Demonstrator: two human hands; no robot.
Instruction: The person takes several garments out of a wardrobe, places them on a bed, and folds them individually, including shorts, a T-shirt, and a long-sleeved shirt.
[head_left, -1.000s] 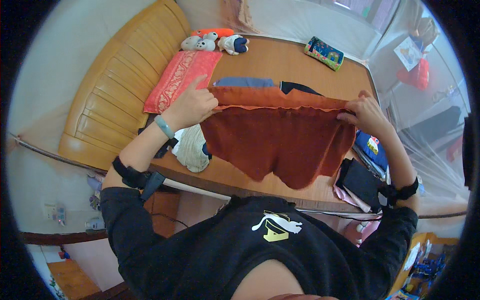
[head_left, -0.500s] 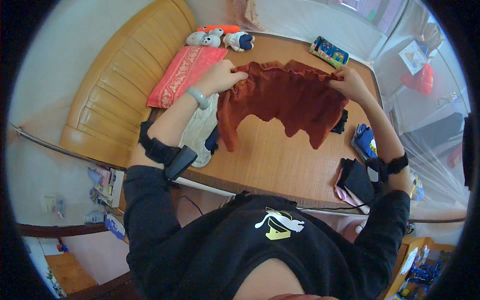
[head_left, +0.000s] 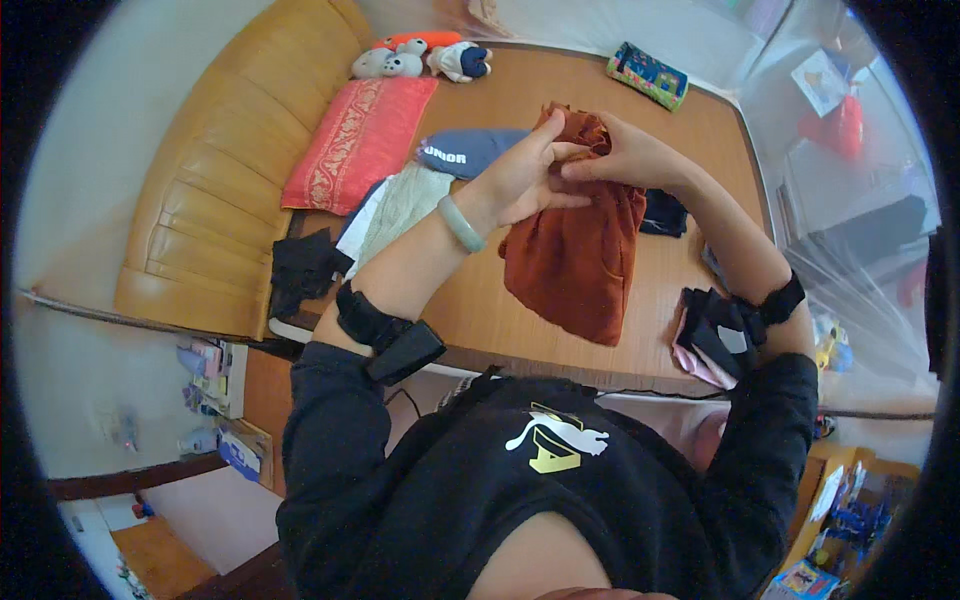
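Together, hands [head_left: 525, 180] [head_left: 640, 155] on shorts [head_left: 575, 265], white-lettered blue garment [head_left: 487, 148]

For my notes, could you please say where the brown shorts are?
In the head view, the brown shorts hang slightly right of centre, at the left hand and right hand, over the bed.

You had soft, even light; the flat, brown wooden bed [head_left: 470, 310] bowed at its edges, and black filled your corners.
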